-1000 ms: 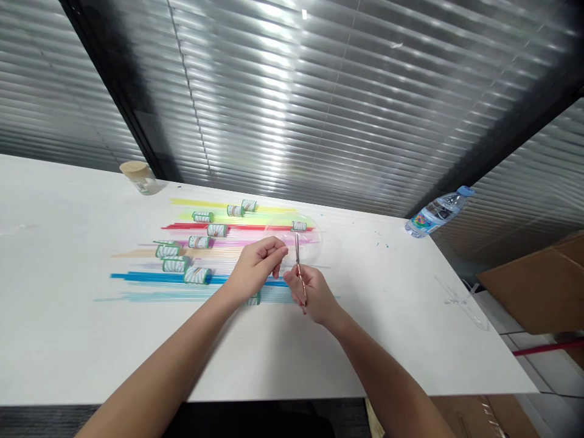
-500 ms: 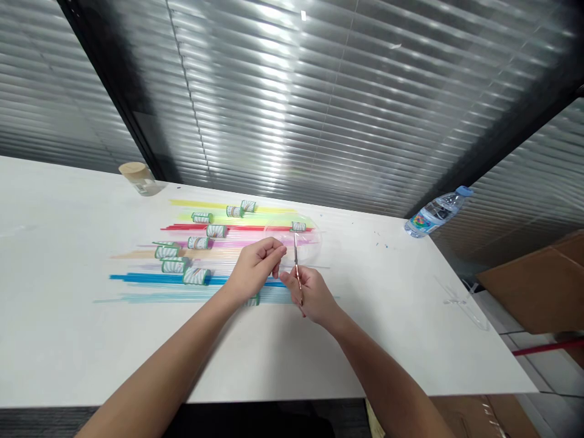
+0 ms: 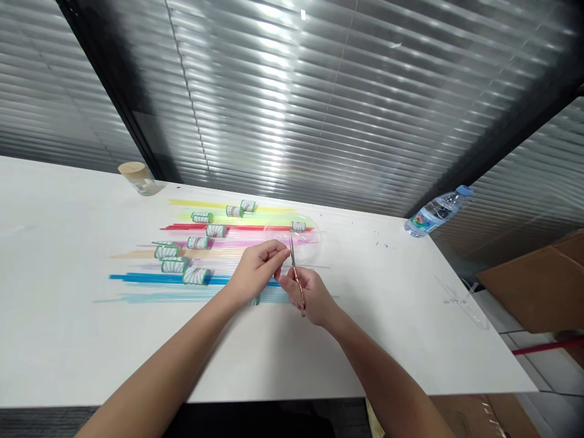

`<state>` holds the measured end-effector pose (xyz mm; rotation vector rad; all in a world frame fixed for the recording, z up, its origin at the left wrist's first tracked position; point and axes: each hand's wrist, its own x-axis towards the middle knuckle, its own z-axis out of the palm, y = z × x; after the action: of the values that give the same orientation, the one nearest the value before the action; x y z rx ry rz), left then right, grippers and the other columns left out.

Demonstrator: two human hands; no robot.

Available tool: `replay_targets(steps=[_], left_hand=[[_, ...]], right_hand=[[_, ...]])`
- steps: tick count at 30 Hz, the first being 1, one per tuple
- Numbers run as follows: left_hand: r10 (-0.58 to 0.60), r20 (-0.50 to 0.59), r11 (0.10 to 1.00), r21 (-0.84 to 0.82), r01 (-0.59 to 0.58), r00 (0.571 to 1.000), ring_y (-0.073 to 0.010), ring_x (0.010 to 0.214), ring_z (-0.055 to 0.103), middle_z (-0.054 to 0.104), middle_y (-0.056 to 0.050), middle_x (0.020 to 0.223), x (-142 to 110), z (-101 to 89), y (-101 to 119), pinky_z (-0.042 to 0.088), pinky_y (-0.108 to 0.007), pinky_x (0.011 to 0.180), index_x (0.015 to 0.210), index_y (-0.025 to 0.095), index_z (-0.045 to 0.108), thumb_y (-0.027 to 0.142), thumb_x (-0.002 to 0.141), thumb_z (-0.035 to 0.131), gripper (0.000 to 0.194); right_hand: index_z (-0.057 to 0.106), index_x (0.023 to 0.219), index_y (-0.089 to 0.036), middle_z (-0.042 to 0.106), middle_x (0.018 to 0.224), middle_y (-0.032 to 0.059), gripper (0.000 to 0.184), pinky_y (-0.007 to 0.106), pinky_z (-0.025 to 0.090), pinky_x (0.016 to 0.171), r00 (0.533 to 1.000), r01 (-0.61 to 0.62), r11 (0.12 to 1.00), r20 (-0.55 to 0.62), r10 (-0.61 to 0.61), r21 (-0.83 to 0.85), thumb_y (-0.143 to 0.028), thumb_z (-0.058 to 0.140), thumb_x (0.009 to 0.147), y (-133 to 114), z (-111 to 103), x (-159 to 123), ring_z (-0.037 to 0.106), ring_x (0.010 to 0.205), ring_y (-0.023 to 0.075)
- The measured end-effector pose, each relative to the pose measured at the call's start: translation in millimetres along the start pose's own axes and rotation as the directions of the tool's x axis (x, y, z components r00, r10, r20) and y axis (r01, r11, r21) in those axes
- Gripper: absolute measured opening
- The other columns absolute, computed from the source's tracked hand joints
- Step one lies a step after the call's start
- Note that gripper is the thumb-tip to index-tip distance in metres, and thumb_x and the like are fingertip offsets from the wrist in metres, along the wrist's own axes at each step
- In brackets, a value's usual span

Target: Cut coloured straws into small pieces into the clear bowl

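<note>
My right hand (image 3: 310,295) is closed round small copper-coloured scissors (image 3: 294,271), blades pointing away from me. My left hand (image 3: 258,267) is pinched just left of the blades, fingertips together on something too thin to make out. Both hands hover over bundles of thin coloured straws (image 3: 150,278) lying lengthwise on the white table (image 3: 68,316), each bundle banded with a green and white paper sleeve (image 3: 196,275). A clear round plastic dish (image 3: 314,240) lies just beyond the scissors' tips.
A small jar with a wooden lid (image 3: 137,176) stands at the back left. A plastic water bottle (image 3: 435,212) lies at the table's far right corner. Clear plastic pieces (image 3: 460,301) rest near the right edge. Cardboard boxes (image 3: 538,283) sit beyond it. Window blinds are behind.
The scissors have tilted slightly left and my two hands have drawn a little closer together. Nothing else moved.
</note>
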<state>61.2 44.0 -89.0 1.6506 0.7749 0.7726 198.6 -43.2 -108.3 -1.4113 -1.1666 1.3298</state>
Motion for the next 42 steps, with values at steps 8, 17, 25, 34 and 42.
replay_targets(steps=[8, 17, 25, 34, 42], left_hand=[[0.007, 0.011, 1.000, 0.025, -0.007, 1.000, -0.0099, 0.057, 0.051, 0.053, 0.003, 0.061, -0.6, 0.0, -0.4, 0.038, -0.022, 0.054, 0.074, 0.017, 0.056, 0.042, 0.091, 0.057, 0.030], [0.026, 0.023, 0.999, 0.029, -0.027, 0.999, -0.0095, 0.057, 0.051, 0.052, 0.003, 0.062, 1.4, -0.2, 0.5, 0.040, -0.021, 0.054, 0.071, 0.017, 0.053, 0.039, 0.091, 0.057, 0.030], [0.022, 0.013, 0.999, 0.032, -0.022, 1.000, -0.0098, 0.057, 0.052, 0.051, 0.003, 0.061, 0.2, -0.3, 1.9, 0.041, -0.021, 0.053, 0.070, 0.017, 0.052, 0.038, 0.090, 0.057, 0.030], [0.027, 0.023, 0.999, 0.036, -0.028, 0.999, -0.0097, 0.057, 0.052, 0.052, 0.003, 0.061, 0.8, -0.7, 1.1, 0.041, -0.021, 0.053, 0.073, 0.017, 0.056, 0.039, 0.091, 0.056, 0.029], [0.023, 0.023, 0.998, 0.049, -0.024, 0.999, -0.0099, 0.057, 0.052, 0.051, 0.003, 0.062, -0.3, -1.3, 2.1, 0.040, -0.021, 0.054, 0.068, 0.017, 0.052, 0.040, 0.090, 0.057, 0.032]], right_hand=[[0.037, 0.068, -0.020, 0.034, 0.050, -0.0075, 0.052, 0.022, 0.021, 0.043, 1.000, 0.011, 1.000, 0.003, -0.011, 0.011, -0.064, 0.062, 0.084, -1.2, 0.9, 0.7, 0.027, 0.046, 0.0066], [0.035, 0.066, -0.020, 0.033, 0.050, -0.0074, 0.055, 0.023, 0.020, 0.043, 0.999, 0.041, 0.999, 0.002, -0.041, 0.030, -0.066, 0.061, 0.084, 5.7, -0.1, 3.4, 0.026, 0.045, 0.0066], [0.036, 0.067, -0.021, 0.033, 0.051, -0.0073, 0.056, 0.023, 0.021, 0.043, 0.999, 0.034, 0.999, -0.006, -0.034, 0.031, -0.068, 0.061, 0.083, 3.0, 0.4, 2.5, 0.026, 0.045, 0.0069], [0.038, 0.068, -0.021, 0.033, 0.053, -0.0072, 0.054, 0.022, 0.021, 0.043, 1.000, 0.026, 0.999, -0.010, -0.026, 0.026, -0.067, 0.061, 0.082, 3.3, 0.0, 3.1, 0.028, 0.047, 0.0073], [0.035, 0.063, -0.020, 0.034, 0.051, -0.0069, 0.056, 0.023, 0.023, 0.043, 0.999, 0.034, 0.999, -0.017, -0.034, -0.007, -0.065, 0.062, 0.083, 1.7, -1.2, 2.7, 0.028, 0.046, 0.0068]])
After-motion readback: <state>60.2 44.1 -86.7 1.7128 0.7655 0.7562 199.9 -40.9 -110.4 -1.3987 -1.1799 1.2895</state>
